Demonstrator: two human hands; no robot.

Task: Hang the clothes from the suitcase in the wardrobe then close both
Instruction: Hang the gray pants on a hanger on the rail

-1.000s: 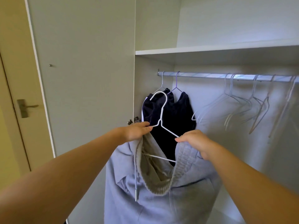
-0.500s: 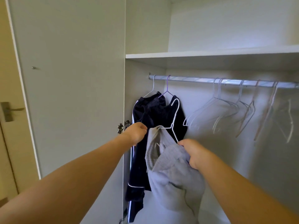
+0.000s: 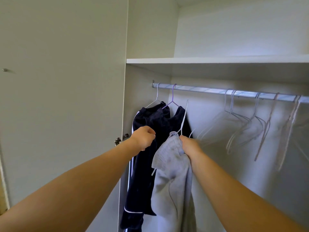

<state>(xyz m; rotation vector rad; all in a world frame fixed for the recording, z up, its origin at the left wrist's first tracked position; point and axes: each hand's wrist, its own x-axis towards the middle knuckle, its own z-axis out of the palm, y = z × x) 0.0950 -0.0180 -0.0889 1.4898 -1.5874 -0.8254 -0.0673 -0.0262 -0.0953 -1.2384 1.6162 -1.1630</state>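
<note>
Our R hand is clenched on the grey sweatpants & their white hanger. The hook is up, just under the rail, not on it. L hand is curled by the navy clothes hanging at the rail's left end; can't tell if it's got anything. Bare hangers hang further right.

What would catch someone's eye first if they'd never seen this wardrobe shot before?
Two bare arms reach into the open wardrobe; the right hand grips a bunched grey garment on a white wire hanger whose hook is not yet on the rail. Just left, the left hand is curled in front of dark navy clothes already hanging at the rail's left end. Further right, empty wire hangers crowd the rail.
</note>
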